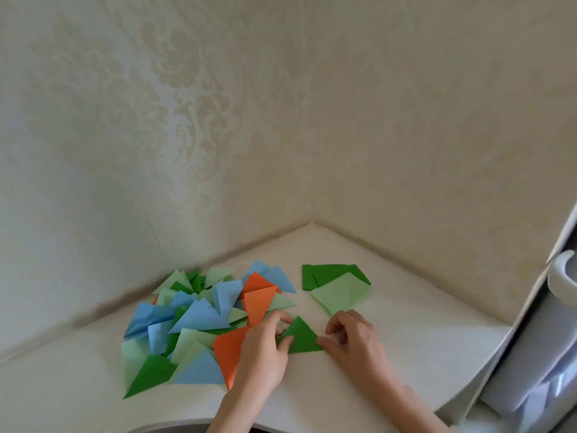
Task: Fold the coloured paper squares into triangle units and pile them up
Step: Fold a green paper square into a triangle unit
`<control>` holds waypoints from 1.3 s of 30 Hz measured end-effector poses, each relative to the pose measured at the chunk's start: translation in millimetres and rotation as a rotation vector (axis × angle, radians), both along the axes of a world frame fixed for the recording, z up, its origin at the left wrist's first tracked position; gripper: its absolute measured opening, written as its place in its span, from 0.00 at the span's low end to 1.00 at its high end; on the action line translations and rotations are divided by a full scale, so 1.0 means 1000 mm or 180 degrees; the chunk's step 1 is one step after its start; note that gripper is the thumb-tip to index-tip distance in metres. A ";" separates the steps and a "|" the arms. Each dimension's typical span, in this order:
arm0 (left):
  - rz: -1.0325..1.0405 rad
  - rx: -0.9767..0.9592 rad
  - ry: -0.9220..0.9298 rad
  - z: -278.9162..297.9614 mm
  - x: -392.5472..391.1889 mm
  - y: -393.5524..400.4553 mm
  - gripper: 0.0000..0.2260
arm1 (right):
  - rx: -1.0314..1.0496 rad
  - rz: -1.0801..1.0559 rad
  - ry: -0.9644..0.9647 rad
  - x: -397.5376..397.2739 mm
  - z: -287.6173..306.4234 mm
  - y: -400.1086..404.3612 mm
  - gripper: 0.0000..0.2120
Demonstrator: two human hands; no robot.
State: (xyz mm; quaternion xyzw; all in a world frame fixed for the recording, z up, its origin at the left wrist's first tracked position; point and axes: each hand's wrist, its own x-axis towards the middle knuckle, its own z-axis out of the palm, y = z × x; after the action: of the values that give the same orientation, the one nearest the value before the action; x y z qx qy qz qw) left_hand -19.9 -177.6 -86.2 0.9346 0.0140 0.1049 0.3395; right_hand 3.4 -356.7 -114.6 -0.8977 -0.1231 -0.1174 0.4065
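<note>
A dark green folded triangle [302, 337] lies flat on the white table [390, 332] between my hands. My left hand [265, 351] pinches its left edge with thumb and fingers. Curled fingers of my right hand [356, 342] touch its right corner, the thumb against the paper. To the left spreads a pile of folded triangles [199, 323] in blue, orange, light green and dark green. Behind my right hand lies a small stack of paper squares [338, 285], light green on top of dark green.
The table sits in a corner between two wallpapered walls [312, 151]. Its curved front edge runs along the bottom. A white cabinet with a handle [562, 276] stands at the right edge.
</note>
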 end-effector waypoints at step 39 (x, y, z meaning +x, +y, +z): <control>-0.0885 0.0406 -0.1289 -0.010 -0.001 -0.024 0.14 | -0.0961 -0.0132 -0.1344 0.000 0.025 -0.019 0.08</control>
State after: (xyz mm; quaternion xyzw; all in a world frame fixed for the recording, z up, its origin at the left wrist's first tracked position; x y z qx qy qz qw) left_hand -21.0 -201.9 -96.1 0.9071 -0.1896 0.2429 0.2869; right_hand 2.9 -375.8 -89.3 -0.9061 -0.2029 -0.2908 0.2308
